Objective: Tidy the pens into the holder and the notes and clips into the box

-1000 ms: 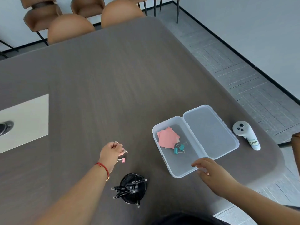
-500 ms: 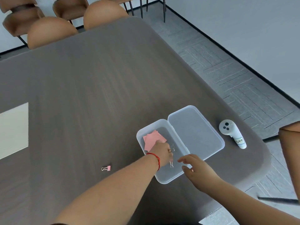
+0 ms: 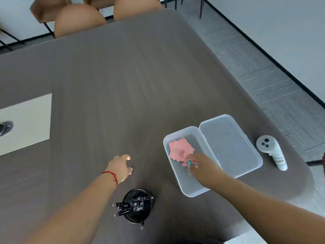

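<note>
Spanning nearly the whole view, the dark wood-grain table (image 3: 123, 81) carries everything else. A pale inset panel (image 3: 24, 123) sits at its left edge, and tan chair backs (image 3: 79, 20) show beyond the far end.

The clear plastic box (image 3: 182, 184) lies near the right-hand edge with its hinged lid (image 3: 230, 147) folded flat open to the right. A white handheld controller (image 3: 271, 152) with a handwritten label lies just right of the lid, apart from it.

The left hand (image 3: 121, 167), red cord at the wrist, hovers low over bare table left of the box, fingers loosely curled toward the surface; grip state: cannot tell whether anything is under the fingertips. The pink clip is not visible on the table.

The right hand (image 3: 202, 166) reaches into the box from the near side, fingertips down among the contents; whether it pinches a clip cannot be told.

The black mesh pen holder (image 3: 139, 206) stands near the front edge, between the forearms, with the black pens (image 3: 130, 206) in it, tips leaning left.

Pink notes (image 3: 181, 148) lie in the far end of the box, with a pink clip (image 3: 181, 152) on them. A teal clip (image 3: 190, 162) lies just at the right fingertips, another clip's wire handle (image 3: 189, 172) beside it.
</note>
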Tool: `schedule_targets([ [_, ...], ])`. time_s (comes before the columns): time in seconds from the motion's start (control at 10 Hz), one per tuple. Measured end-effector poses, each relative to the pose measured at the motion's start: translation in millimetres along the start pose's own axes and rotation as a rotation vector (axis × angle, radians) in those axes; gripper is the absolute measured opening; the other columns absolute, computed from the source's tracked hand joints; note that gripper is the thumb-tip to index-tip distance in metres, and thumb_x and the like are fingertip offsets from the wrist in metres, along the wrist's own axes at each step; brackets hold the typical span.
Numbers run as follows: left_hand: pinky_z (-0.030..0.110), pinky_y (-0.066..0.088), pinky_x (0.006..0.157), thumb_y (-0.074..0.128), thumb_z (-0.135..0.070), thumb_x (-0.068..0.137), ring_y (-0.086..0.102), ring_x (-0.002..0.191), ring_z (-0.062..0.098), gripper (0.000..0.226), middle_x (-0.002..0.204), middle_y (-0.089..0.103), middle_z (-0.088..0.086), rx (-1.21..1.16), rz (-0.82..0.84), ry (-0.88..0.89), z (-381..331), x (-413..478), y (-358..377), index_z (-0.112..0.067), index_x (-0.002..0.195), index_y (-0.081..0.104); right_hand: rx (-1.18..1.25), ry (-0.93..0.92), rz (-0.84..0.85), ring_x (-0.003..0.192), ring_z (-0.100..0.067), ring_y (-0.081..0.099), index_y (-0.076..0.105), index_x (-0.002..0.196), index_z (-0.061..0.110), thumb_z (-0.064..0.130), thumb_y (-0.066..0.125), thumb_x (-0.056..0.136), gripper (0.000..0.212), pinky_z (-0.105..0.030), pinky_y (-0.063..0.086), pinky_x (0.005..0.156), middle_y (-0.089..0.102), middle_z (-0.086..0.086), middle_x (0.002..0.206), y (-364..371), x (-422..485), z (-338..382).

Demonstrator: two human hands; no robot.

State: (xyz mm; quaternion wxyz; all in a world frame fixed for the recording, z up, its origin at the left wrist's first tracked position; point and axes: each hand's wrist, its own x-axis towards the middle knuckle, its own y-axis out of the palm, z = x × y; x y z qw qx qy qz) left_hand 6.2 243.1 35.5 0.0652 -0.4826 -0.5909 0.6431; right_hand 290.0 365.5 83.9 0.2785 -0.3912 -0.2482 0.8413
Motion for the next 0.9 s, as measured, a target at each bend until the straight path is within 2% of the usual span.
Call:
schedule_targets([
  [0.1, 0.036, 0.043, 0.095, 0.065, -0.018, 0.083, 0.042, 0.114, 0.031, 0.036, 0.119, 0.045, 0.009, 0.036, 0.044, 0.035, 27.1, -4.3, 35.7, -0.020, 0.117, 0.055, -0.046, -0.004, 0.032, 0.097, -0.016, 0.052, 0.059, 0.115, 0.032, 0.020, 0.045, 0.091, 0.030, -0.023, 0.038, 0.083, 0.056, 0.002, 0.123, 6.4, 0.7, 0.5],
  [0.2, 0.035, 0.047, 0.084, 0.058, -0.015, 0.089, 0.045, 0.105, 0.029, 0.009, 0.098, 0.044, 0.003, 0.030, -0.042, 0.111, 32.4, -3.3, 48.5, -0.013, 0.098, 0.056, -0.028, 0.015, 0.026, 0.108, -0.018, 0.054, 0.061, 0.113, 0.032, 0.018, 0.045, 0.091, 0.031, -0.025, 0.042, 0.090, 0.054, 0.005, 0.123, 3.5, -5.1, -1.6],
  [0.3, 0.035, 0.045, 0.083, 0.059, -0.018, 0.087, 0.047, 0.099, 0.028, 0.008, 0.094, 0.049, 0.004, -0.035, 0.017, 0.086, 22.6, -3.6, 42.8, -0.016, 0.083, 0.053, 0.013, 0.030, 0.013, 0.113, -0.018, 0.054, 0.063, 0.113, 0.029, 0.016, 0.049, 0.092, 0.029, -0.026, 0.043, 0.094, 0.053, 0.004, 0.122, -2.4, -12.0, -5.5],
  [0.4, 0.028, 0.039, 0.072, 0.063, -0.018, 0.084, 0.052, 0.080, 0.025, 0.020, 0.081, 0.055, 0.000, -0.252, -0.100, 0.084, -7.8, -5.8, 13.8, -0.014, 0.070, 0.048, 0.005, 0.054, -0.014, 0.114, -0.019, 0.056, 0.063, 0.116, 0.027, 0.017, 0.050, 0.092, 0.029, -0.029, 0.044, 0.094, 0.054, 0.002, 0.126, -8.0, -12.8, -11.7],
  [0.5, 0.020, 0.039, 0.066, 0.066, -0.018, 0.082, 0.051, 0.069, 0.011, 0.011, 0.078, 0.053, -0.008, -0.438, -0.071, 0.308, -71.2, -18.6, -26.2, -0.010, 0.080, 0.058, 0.040, 0.120, -0.077, 0.108, -0.018, 0.058, 0.062, 0.115, 0.029, 0.015, 0.048, 0.092, 0.030, -0.030, 0.048, 0.092, 0.055, 0.003, 0.123, -16.6, -10.7, -19.1],
  [0.6, 0.014, 0.036, 0.061, 0.066, -0.027, 0.080, 0.049, 0.066, 0.003, 0.013, 0.082, 0.055, -0.009, -0.302, 0.065, 0.555, -141.7, -36.6, -33.8, -0.016, 0.085, 0.061, 0.109, 0.186, -0.130, 0.099, -0.016, 0.060, 0.064, 0.113, 0.028, 0.010, 0.042, 0.092, 0.035, -0.023, 0.049, 0.081, 0.059, 0.004, 0.114, -22.3, -11.6, -29.7],
  [0.7, 0.016, 0.044, 0.075, 0.060, -0.022, 0.084, 0.056, 0.091, 0.016, 0.015, 0.104, 0.057, -0.004, -0.005, 0.095, 0.598, -185.1, -37.5, -2.0, -0.016, 0.097, 0.065, 0.150, 0.207, -0.074, 0.088, -0.014, 0.058, 0.064, 0.109, 0.029, 0.014, 0.039, 0.091, 0.035, -0.017, 0.046, 0.067, 0.061, 0.003, 0.110, -22.6, -19.3, -39.0],
  [0.8, 0.038, 0.045, 0.093, 0.058, -0.025, 0.084, 0.052, 0.111, 0.027, 0.034, 0.121, 0.055, 0.004, 0.334, -0.036, 0.632, -192.5, -31.6, 24.8, -0.020, 0.118, 0.056, 0.196, 0.194, -0.017, 0.081, -0.014, 0.061, 0.065, 0.103, 0.029, 0.020, 0.044, 0.092, 0.025, -0.016, 0.046, 0.062, 0.061, 0.005, 0.095, -26.6, -32.6, -50.5],
  [0.9, 0.037, 0.042, 0.096, 0.053, -0.030, 0.088, 0.048, 0.113, 0.026, 0.039, 0.125, 0.052, 0.003, 0.219, -0.178, 0.519, -179.0, -35.6, 16.0, -0.019, 0.125, 0.048, 0.298, 0.292, 0.100, 0.056, -0.011, 0.061, 0.065, 0.090, 0.022, 0.033, 0.052, 0.091, 0.017, -0.014, 0.044, 0.046, 0.061, 0.005, 0.074, -38.1, -54.2, -63.1],
])
